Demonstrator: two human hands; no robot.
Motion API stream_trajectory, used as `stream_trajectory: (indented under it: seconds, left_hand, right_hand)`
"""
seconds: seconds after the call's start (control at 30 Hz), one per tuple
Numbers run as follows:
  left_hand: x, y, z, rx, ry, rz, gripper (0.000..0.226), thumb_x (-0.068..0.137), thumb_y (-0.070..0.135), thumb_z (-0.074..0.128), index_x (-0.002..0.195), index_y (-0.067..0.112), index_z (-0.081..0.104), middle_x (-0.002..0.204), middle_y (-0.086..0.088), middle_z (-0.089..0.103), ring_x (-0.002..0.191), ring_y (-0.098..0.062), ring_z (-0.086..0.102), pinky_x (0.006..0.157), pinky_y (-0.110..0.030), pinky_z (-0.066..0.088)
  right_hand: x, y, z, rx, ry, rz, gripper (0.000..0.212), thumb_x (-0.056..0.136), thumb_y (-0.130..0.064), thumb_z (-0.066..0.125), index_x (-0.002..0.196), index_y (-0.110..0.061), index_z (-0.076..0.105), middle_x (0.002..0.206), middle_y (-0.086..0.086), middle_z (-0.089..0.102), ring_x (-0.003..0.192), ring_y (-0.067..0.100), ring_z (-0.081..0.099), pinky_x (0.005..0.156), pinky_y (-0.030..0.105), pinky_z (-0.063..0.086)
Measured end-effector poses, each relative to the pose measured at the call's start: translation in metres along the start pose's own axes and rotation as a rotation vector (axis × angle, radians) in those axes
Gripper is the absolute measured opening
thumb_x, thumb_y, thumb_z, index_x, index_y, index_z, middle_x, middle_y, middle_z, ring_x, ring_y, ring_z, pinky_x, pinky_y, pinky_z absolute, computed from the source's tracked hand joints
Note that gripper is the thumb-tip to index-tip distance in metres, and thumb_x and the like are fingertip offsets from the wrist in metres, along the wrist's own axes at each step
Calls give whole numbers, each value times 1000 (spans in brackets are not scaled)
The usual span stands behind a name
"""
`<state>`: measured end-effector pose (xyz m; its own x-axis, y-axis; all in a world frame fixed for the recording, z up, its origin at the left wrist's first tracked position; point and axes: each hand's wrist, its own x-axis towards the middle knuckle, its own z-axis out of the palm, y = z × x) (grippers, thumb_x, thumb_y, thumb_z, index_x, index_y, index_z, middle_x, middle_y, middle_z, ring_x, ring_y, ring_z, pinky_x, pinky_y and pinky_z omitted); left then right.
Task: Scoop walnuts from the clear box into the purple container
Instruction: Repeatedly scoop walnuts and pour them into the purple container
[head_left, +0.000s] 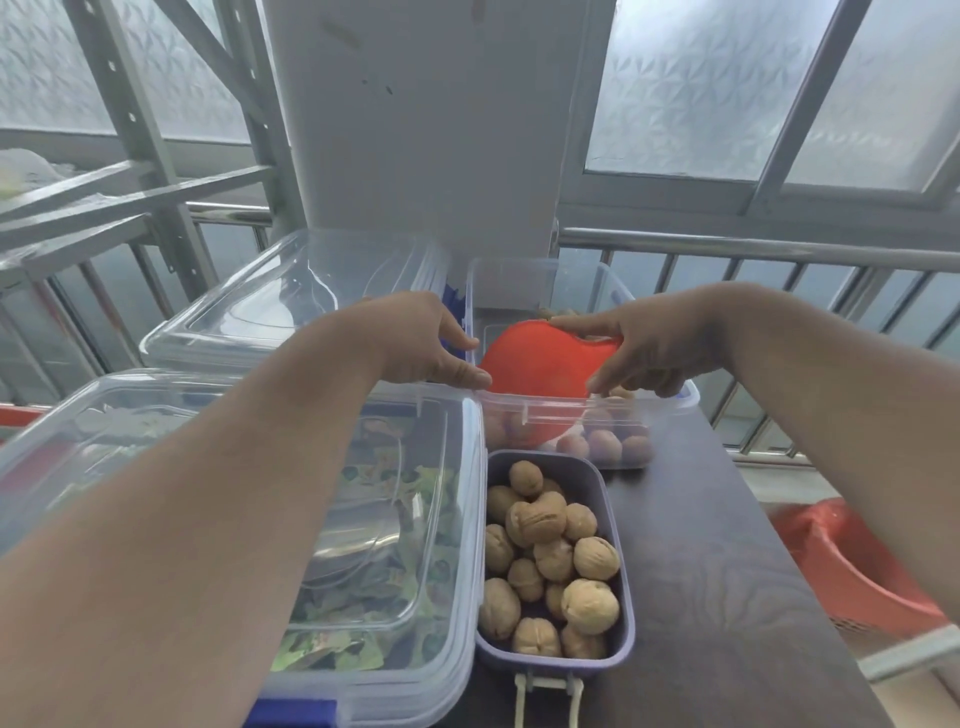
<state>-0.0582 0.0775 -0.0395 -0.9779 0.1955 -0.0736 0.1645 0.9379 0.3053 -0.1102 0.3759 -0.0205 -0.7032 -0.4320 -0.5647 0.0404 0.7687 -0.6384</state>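
clear box (582, 413): walnuts inside, near wall touches purple container (615, 519)
right hand (649, 353): grips red scoop (540, 364) over the box
left hand (421, 343): fingers loosely open, on box rim

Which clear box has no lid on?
The far-right clear box holding the red scoop and walnuts; the other two clear boxes carry lids.

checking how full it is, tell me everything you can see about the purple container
The purple container is a small oblong tub with rounded corners, plastic by the look of it, open, no lid in view. It stands upright on the dark table, just in front of the clear box and beside a bigger lidded box. Whole walnuts fill it to about the rim. A pale clip hangs at its near end. Neither hand touches it.
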Motion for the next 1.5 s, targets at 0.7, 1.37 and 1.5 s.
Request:
stream_trajectory:
  seconds: [0.7,1.37,1.5]
  left_hand:
    - [1,-4,-1,2,4,7,88,55,91,70,129,44,70,137,8,62,127,-23,55,106,-43,42]
    - [2,-4,-1,-28,17,12,83,60,86,75,130,40,71,133,5,64,121,-22,57,91,-32,37]
    - [2,-6,0,-33,12,8,92,53,92,72,131,44,69,138,8,62,128,-22,55,97,-36,39]
  right_hand:
    - [-38,8,52,8,577,-216,102,79,-11,93,158,-47,39,104,0,72,85,21,72,59,15,55]
    - [-137,22,115,-77,841,-485,106,76,-26,94,154,-62,32,100,-14,80,88,6,76,82,13,55]
    - [-142,32,141,-123,928,-471,110,78,-38,92,161,-58,22,120,-39,60,102,-17,64,79,-4,42]
